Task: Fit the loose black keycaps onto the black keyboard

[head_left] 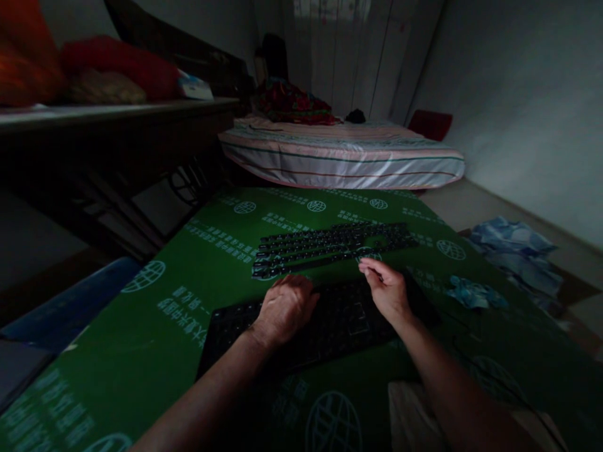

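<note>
Head view, from where I sit far off: what does it give me?

I see a dim room and a green tabletop (141, 351) printed with pale globes. A black keyboard (334, 317) lies across it, close to the person. Just beyond, apart from it, black keycaps (311, 242) are set out in rows, with a gap towards their right end.

And the grip?

The left hand (288, 307) rests over the middle of the keyboard, fingers curled under. I cannot tell whether they pinch anything. The right hand (387, 290) is above the keyboard's right part, thumb and forefinger drawn close together near the front keycaps. Whether a piece sits between those tips, I cannot tell.

What worries you?

As I judge it, a small piece could slip if the pinch is loose. A low reach of the right hand could brush the rows and scatter them. Poor light could get similar pieces mixed up. A dark cable (494, 376) runs by the right forearm; were it joined to the keyboard, which I cannot make out, a snag might drag that askew.
</note>
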